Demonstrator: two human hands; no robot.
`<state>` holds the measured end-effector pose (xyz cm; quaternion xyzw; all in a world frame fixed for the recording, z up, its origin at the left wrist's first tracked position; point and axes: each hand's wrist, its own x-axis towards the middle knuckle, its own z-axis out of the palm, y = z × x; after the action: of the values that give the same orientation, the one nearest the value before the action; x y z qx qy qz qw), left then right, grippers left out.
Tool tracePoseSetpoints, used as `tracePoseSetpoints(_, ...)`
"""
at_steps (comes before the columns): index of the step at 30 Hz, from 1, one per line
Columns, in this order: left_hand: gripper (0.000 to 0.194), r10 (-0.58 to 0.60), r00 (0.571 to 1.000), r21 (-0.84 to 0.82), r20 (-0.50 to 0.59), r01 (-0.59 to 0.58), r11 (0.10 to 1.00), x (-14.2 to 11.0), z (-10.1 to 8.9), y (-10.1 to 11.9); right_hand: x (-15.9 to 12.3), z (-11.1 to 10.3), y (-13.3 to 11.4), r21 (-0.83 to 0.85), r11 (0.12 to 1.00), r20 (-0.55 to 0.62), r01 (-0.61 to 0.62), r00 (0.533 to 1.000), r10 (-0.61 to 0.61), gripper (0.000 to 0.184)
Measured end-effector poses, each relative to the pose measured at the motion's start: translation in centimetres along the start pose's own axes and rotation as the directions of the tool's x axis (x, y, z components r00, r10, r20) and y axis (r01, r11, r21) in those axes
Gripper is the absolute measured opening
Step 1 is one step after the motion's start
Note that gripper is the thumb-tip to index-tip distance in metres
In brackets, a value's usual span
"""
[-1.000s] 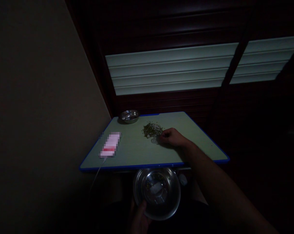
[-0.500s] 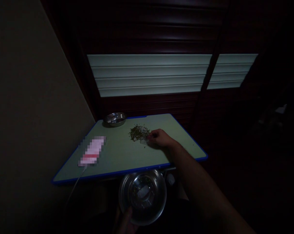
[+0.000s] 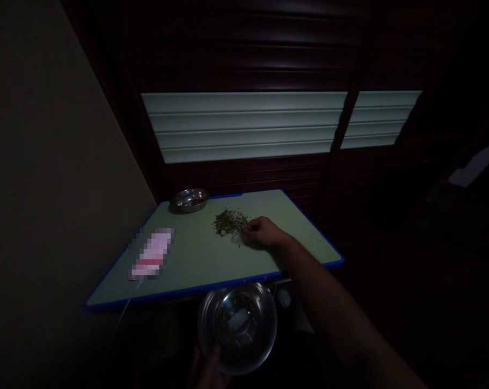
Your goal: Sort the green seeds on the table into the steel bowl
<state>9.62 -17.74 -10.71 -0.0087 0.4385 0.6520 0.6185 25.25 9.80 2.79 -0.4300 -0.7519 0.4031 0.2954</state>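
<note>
Left hand (image 3: 210, 370) around steel bowl (image 3: 266, 339), yellowish specks (image 3: 227, 313) inside.

Dim, right side nearly black, faint glints in the lower bowl (image 3: 265, 324), pixelated pink patch (image 3: 153, 249)

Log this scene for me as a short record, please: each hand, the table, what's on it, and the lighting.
Left hand: gripping large metal bowl at the table's near edge
Right hand: beside the dark pile, fingertips at a clear item; grip unclear
Table: pale green top, blue edging
Dark pile: small loose bits
Far left corner: small metal bowl
Left side: pixelated item, cable
Lighting: dim
</note>
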Motion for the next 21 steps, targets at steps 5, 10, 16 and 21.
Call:
tracePoseSetpoints(5, 0.078, 0.046, 0.999, -0.055, 0.021, -0.045, 0.997, 0.0, 0.4, -0.3, -0.1, 0.4, -0.1, 0.043, 0.999, 0.077, 0.022, 0.997, -0.025, 0.020)
tracePoseSetpoints(10, 0.080, 0.053, 0.997, -0.057, 0.047, -0.050, 0.997, -0.3, 0.5, -0.3, -0.3, 0.8, -0.3, 0.086, 0.996, 0.119, 0.005, 0.993, -0.015, 0.027)
tracePoseSetpoints(16, 0.082, 0.067, 0.994, -0.019, 0.088, -0.066, 0.998, -0.2, 0.6, -0.3, -0.5, 1.3, -0.5, 0.134, 0.990, 0.176, -0.034, 0.984, 0.010, 0.029)
tracePoseSetpoints(21, 0.085, 0.074, 0.992, -0.012, 0.098, -0.073, 0.997, -0.2, 0.6, -0.3, -0.6, 1.5, -0.7, 0.172, 0.983, 0.247, -0.061, 0.969, 0.017, 0.030)
